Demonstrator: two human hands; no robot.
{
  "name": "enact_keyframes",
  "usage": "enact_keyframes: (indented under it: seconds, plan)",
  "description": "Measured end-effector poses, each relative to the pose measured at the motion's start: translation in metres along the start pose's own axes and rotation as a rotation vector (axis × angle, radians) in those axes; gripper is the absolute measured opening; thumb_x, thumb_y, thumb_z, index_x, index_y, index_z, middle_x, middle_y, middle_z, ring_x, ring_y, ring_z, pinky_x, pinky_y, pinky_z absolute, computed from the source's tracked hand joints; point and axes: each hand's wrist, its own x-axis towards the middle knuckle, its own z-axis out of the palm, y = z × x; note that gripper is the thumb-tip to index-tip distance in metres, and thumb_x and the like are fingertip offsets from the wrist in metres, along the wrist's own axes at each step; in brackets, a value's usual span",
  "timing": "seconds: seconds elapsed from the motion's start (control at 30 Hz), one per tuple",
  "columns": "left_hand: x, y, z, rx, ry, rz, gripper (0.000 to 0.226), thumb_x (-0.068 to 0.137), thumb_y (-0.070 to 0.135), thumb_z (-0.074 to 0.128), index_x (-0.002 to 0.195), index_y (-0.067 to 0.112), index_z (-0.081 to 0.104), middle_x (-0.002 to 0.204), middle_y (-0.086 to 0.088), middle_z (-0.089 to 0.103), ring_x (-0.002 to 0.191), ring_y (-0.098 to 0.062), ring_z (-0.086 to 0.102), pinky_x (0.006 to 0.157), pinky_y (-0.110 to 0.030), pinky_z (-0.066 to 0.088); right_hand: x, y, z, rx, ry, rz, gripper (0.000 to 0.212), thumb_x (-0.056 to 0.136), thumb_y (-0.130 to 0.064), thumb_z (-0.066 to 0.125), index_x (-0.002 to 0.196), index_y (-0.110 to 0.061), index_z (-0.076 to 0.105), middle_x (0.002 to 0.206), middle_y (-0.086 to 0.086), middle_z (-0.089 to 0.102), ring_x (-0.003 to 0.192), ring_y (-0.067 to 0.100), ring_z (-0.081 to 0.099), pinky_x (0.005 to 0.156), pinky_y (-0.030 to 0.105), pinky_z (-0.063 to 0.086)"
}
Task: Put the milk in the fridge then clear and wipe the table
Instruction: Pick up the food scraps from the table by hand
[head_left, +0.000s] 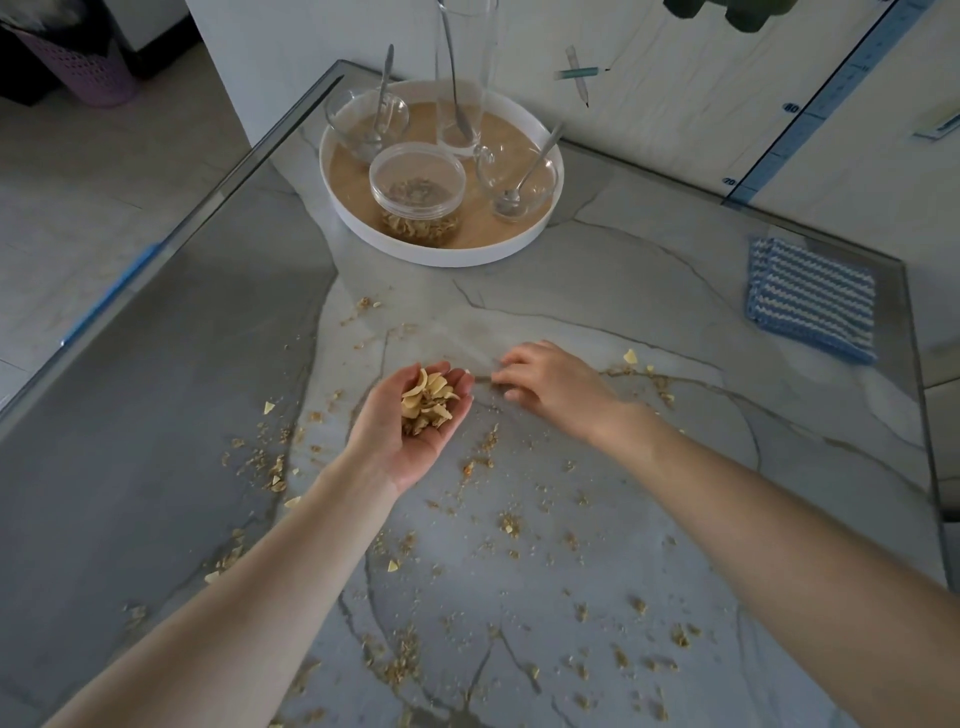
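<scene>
Gathering spilled flakes off the bench.
The left hand cupped a heap in curled fingers; the right hand, fingers loosely bent, touched the bench empty. Crumbs around both were probably light and brittle, better swept than pinched.

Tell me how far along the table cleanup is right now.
Done: glassware and spoons sit gathered on the tray; no milk is in view. In hand: the left hand cups a heap of cereal flakes while the right hand touches the table beside it. Left: crumbs are scattered over most of the table, and the striped cloth lies untouched at the far right, so wiping hasn't begun.
</scene>
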Motion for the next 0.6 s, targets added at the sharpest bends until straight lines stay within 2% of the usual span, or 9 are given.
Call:
enact_keyframes:
  seconds: [0.07, 0.17, 0.23, 0.3, 0.4, 0.43, 0.5, 0.53, 0.6]
  plan:
    - [-0.001, -0.003, 0.002, 0.000, 0.005, -0.010, 0.029, 0.095, 0.017, 0.042, 0.084, -0.001, 0.061, 0.078, -0.015, 0.068, 0.075, -0.024, 0.067, 0.070, -0.039, 0.057, -0.009, 0.004, 0.001, 0.051, 0.058, 0.039, 0.026, 0.093, -0.016, 0.049, 0.113, -0.006, 0.063, 0.114, 0.014, 0.057, 0.108, 0.028, 0.049, 0.087, 0.032, 0.038]
    - [-0.001, -0.009, 0.005, 0.026, 0.006, -0.017, 0.029, 0.095, 0.017, 0.043, 0.085, -0.002, 0.062, 0.079, -0.015, 0.069, 0.069, -0.024, 0.069, 0.068, -0.038, 0.057, -0.013, 0.007, 0.003, 0.144, 0.113, 0.154, 0.021, 0.091, -0.009, 0.051, 0.106, -0.003, 0.065, 0.107, 0.016, 0.058, 0.102, 0.029, 0.054, 0.086, 0.032, 0.041]
    - [0.000, -0.011, 0.004, 0.048, 0.009, -0.016, 0.028, 0.095, 0.017, 0.042, 0.087, -0.002, 0.062, 0.076, -0.015, 0.070, 0.069, -0.025, 0.070, 0.070, -0.036, 0.058, -0.012, 0.004, -0.001, 0.293, 0.180, 0.260, 0.020, 0.089, -0.008, 0.054, 0.103, -0.003, 0.066, 0.107, 0.014, 0.062, 0.101, 0.025, 0.057, 0.085, 0.025, 0.040]
    - [0.000, -0.016, 0.007, 0.096, 0.021, -0.018, 0.028, 0.095, 0.018, 0.042, 0.089, -0.001, 0.062, 0.078, -0.015, 0.070, 0.078, -0.025, 0.068, 0.074, -0.036, 0.057, -0.015, -0.002, -0.008, 0.490, 0.290, 0.341, 0.019, 0.087, -0.009, 0.058, 0.102, -0.003, 0.067, 0.105, 0.011, 0.067, 0.098, 0.019, 0.060, 0.082, 0.017, 0.041]
    - [0.001, -0.027, 0.015, 0.123, 0.011, -0.031, 0.027, 0.096, 0.019, 0.041, 0.093, 0.000, 0.060, 0.088, -0.015, 0.067, 0.085, -0.025, 0.065, 0.077, -0.036, 0.053, -0.025, -0.019, -0.023, 0.682, 0.335, 0.320, 0.018, 0.084, -0.013, 0.063, 0.099, -0.006, 0.069, 0.097, 0.005, 0.070, 0.085, 0.007, 0.060, 0.071, 0.004, 0.042]
    - [0.002, -0.029, 0.017, 0.123, 0.001, -0.037, 0.027, 0.096, 0.018, 0.041, 0.096, 0.000, 0.060, 0.091, -0.015, 0.066, 0.086, -0.024, 0.065, 0.077, -0.036, 0.054, -0.027, -0.027, -0.026, 0.715, 0.290, 0.287, 0.018, 0.084, -0.014, 0.064, 0.100, -0.008, 0.069, 0.095, 0.002, 0.070, 0.084, 0.006, 0.060, 0.071, 0.003, 0.043]
    - [0.003, -0.038, 0.025, 0.118, -0.049, -0.062, 0.028, 0.095, 0.018, 0.041, 0.107, -0.001, 0.058, 0.098, -0.016, 0.066, 0.088, -0.023, 0.065, 0.075, -0.036, 0.057, -0.037, -0.032, -0.030, 0.745, 0.207, 0.230, 0.020, 0.084, -0.016, 0.064, 0.103, -0.009, 0.069, 0.097, 0.002, 0.070, 0.089, 0.009, 0.063, 0.080, 0.013, 0.047]
    - [0.004, -0.042, 0.028, 0.113, -0.069, -0.073, 0.028, 0.095, 0.017, 0.041, 0.110, -0.001, 0.057, 0.099, -0.016, 0.067, 0.088, -0.023, 0.066, 0.073, -0.036, 0.058, -0.041, -0.031, -0.030, 0.765, 0.200, 0.219, 0.021, 0.084, -0.016, 0.064, 0.104, -0.009, 0.068, 0.100, 0.003, 0.070, 0.091, 0.009, 0.063, 0.083, 0.017, 0.047]
    - [0.006, -0.050, 0.036, 0.104, -0.082, -0.100, 0.027, 0.095, 0.017, 0.041, 0.105, -0.001, 0.059, 0.093, -0.015, 0.068, 0.084, -0.023, 0.067, 0.073, -0.037, 0.058, -0.047, -0.018, -0.032, 0.798, 0.279, 0.249, 0.022, 0.085, -0.015, 0.062, 0.105, -0.007, 0.068, 0.100, 0.003, 0.070, 0.084, 0.001, 0.061, 0.081, 0.014, 0.046]
